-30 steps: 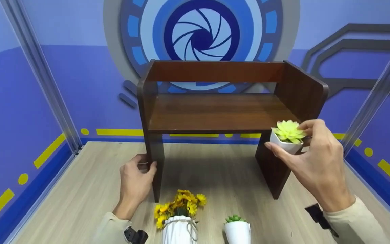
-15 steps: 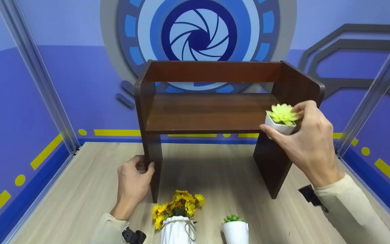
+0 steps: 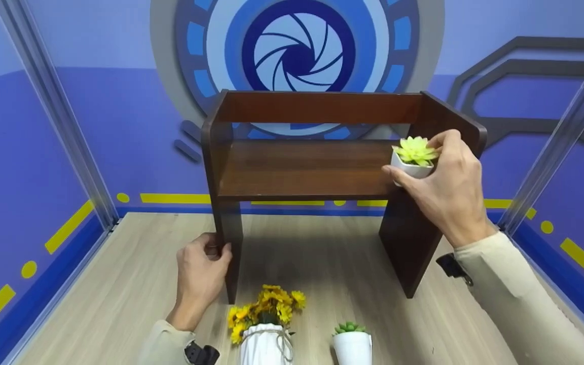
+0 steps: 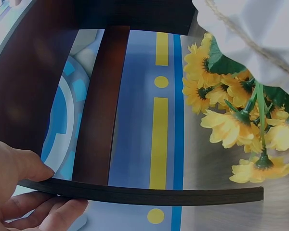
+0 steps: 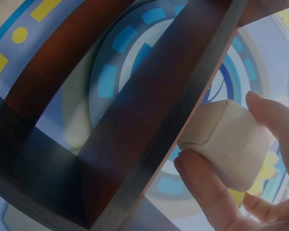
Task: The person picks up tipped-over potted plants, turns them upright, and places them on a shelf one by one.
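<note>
My right hand (image 3: 449, 187) holds a small potted succulent (image 3: 414, 154) with light green leaves, thumb and fingers around its white square pot (image 5: 231, 144). In the head view the plant overlaps the right end of the shelf board (image 3: 302, 170); in the right wrist view the pot is close to the board's front edge. My left hand (image 3: 202, 274) grips the left side panel of the dark brown desktop shelf (image 3: 322, 107). The left wrist view shows the thumb on one face of that panel (image 4: 173, 196) and the fingers on the other.
A white vase (image 3: 266, 347) with yellow flowers (image 3: 269, 306) stands on the wooden table (image 3: 135, 284) before the shelf. Right of it is a white round pot (image 3: 353, 349) with a green succulent. Blue printed walls (image 3: 119, 132) enclose the back and sides.
My right hand has carried the succulent up, inward and to the left, from the shelf's right front edge to over the board. The left hand keeps its grip on the panel.
</note>
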Tool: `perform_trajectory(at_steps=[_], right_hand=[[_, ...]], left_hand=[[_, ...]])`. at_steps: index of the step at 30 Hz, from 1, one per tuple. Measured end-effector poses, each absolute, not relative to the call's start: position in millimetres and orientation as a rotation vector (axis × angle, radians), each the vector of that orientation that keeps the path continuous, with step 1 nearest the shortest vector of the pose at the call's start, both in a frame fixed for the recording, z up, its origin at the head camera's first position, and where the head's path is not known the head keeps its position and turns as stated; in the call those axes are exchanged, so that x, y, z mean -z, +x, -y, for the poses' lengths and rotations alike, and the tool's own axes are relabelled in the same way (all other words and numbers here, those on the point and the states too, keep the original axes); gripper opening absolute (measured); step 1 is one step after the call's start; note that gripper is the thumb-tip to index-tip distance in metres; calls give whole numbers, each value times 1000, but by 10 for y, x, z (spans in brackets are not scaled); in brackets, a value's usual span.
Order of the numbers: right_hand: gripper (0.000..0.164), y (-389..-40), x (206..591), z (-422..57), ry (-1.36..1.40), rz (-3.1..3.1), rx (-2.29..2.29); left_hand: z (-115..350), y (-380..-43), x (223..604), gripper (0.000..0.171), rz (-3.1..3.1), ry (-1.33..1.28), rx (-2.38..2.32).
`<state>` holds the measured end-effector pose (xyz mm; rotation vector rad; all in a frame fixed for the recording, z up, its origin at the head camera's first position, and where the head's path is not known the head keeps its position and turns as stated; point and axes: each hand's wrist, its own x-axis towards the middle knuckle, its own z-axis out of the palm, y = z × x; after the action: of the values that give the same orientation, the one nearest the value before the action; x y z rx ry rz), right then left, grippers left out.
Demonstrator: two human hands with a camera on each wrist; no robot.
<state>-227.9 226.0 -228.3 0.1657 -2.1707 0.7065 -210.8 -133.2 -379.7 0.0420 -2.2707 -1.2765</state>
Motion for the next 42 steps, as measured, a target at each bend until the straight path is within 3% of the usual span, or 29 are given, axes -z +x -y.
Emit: perform_trajectory(at_steps=[23, 42], right_hand=[[73, -2761, 2210, -2233, 101, 2341, -711], [77, -2954, 2230, -2258, 35, 2436, -749]], left_hand=[[1347, -2123, 3815, 15, 2273, 36, 1257], [1341, -2131, 3834, 16, 2252, 26, 1280]])
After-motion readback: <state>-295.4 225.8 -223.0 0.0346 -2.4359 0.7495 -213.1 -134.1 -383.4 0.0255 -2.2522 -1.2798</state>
